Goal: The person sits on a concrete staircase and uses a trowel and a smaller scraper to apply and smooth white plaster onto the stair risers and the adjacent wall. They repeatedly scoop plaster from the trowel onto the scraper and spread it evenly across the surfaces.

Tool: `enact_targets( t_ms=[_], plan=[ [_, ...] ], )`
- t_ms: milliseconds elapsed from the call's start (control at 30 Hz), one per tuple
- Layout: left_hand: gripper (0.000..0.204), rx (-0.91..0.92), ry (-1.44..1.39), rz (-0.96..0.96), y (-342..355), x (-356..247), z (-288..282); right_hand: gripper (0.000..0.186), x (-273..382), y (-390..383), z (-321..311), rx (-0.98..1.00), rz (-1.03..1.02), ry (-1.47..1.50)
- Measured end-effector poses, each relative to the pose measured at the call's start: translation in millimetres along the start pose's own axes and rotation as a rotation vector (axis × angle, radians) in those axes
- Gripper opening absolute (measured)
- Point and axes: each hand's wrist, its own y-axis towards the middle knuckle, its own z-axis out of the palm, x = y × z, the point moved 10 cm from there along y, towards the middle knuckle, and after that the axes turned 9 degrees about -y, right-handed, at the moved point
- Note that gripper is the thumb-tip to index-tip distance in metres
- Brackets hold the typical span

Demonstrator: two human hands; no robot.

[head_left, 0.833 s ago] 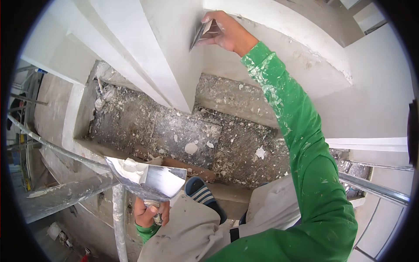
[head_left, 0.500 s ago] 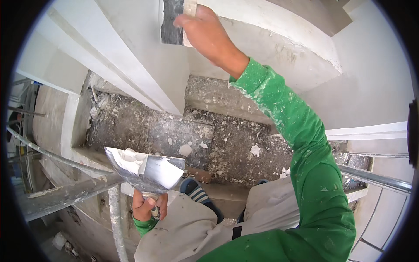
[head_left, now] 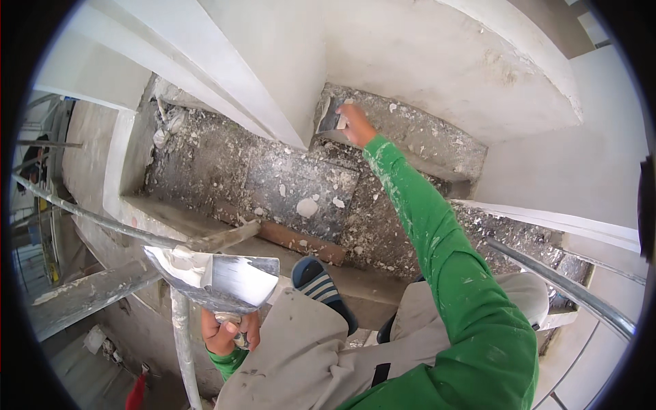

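Observation:
My left hand (head_left: 220, 333) grips the handle of a broad metal putty knife (head_left: 236, 295), held low near my left knee. White putty (head_left: 183, 265) is heaped on its wide blade and smeared across it. Out ahead, my right hand (head_left: 357, 126) is closed on a flat, dark-bladed scraper (head_left: 329, 116) with a pale back edge. That scraper is down at the foot of the wall corner, beside the rough ledge (head_left: 403, 133); whether its blade touches the wall cannot be made out.
White walls (head_left: 437, 61) rise ahead, and a white column (head_left: 273, 82) stands to the left. Debris and putty spots cover the floor (head_left: 294, 184). Metal pipes (head_left: 560, 287) run past on both sides. My sandalled foot (head_left: 321, 287) rests on a step.
My right hand has come down with the scraper from high on the wall to the base of the corner. The view has shifted; the left hand still holds the loaded putty knife.

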Motion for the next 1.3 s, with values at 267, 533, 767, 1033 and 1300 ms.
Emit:
enact_targets(
  t_ms=[267, 533, 767, 1033, 1300],
  plan=[
    [0.045, -0.028, 0.025, 0.02, -22.6, -8.1, -26.1, 0.027, -35.3, -30.6, 91.6, 0.11, 1.124, 1.119],
    [0.044, -0.012, -0.029, -0.037, -9.4, 2.2, -20.4, 0.031, 26.4, 34.7, 14.8, 0.146, 1.158, 1.123],
    [0.048, 0.125, -0.064, -0.128, 22.5, 14.9, 15.7, 0.021, 129.6, 153.4, -105.6, 0.161, 0.879, 1.069],
    [0.047, 0.241, -0.075, -0.162, 35.3, 28.6, 42.4, 0.017, 248.4, 245.9, -203.6, 0.246, 0.381, 0.836],
    [0.053, 0.349, -0.599, -0.341, 44.2, 45.0, 56.0, 0.046, 359.6, 98.0, -252.4, 0.009, -0.481, 0.494]
  ],
)
